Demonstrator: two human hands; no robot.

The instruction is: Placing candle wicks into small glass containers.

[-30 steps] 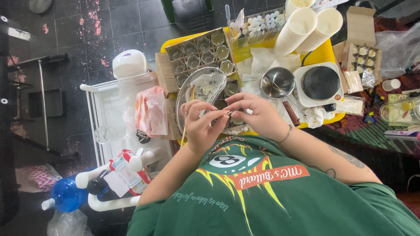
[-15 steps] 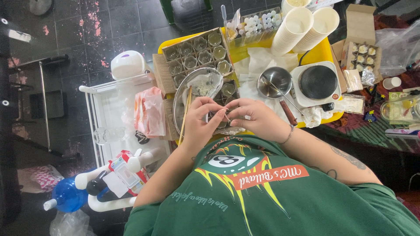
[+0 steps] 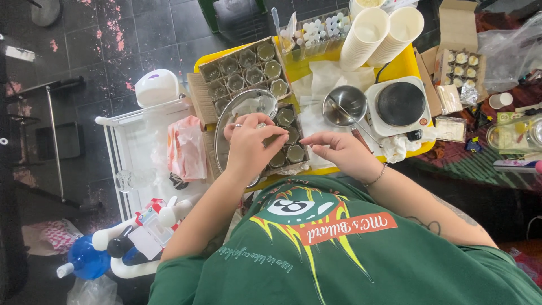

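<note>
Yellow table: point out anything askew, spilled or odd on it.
The two stacks of paper cups lie tipped on their sides instead of standing. Crumpled white paper towels sprawl under the small metal pot beside the hotplate. No spill shows.

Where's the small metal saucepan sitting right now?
In the head view, the small metal saucepan sits on white paper on the yellow table, just left of the white hotplate in the picture and beyond the person's right hand.
</note>
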